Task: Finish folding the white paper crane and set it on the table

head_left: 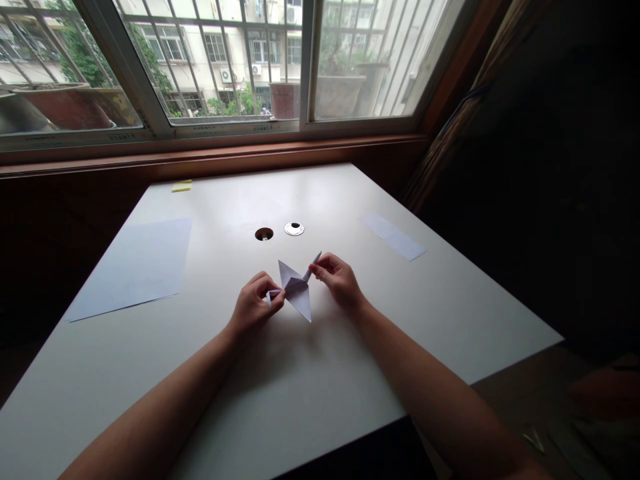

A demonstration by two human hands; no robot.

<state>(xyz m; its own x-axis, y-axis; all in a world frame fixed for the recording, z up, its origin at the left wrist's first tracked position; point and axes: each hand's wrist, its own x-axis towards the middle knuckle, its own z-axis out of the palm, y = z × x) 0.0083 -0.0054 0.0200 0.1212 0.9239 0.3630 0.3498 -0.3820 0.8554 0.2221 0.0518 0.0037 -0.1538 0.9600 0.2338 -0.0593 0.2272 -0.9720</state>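
Observation:
A folded white paper crane [296,288] is held just above the white table [280,387], near its middle. My left hand [255,304] pinches one thin pointed end of the crane on its left side. My right hand [337,279] pinches the other thin end at the upper right. The crane's wings point up and down between the two hands. Both hands have their fingers closed on the paper.
A white paper sheet [136,267] lies at the left of the table, a narrow paper strip [393,236] at the right. A round cable hole [264,234] and its loose cap [294,229] sit behind the hands. A small yellow note [181,187] lies near the window.

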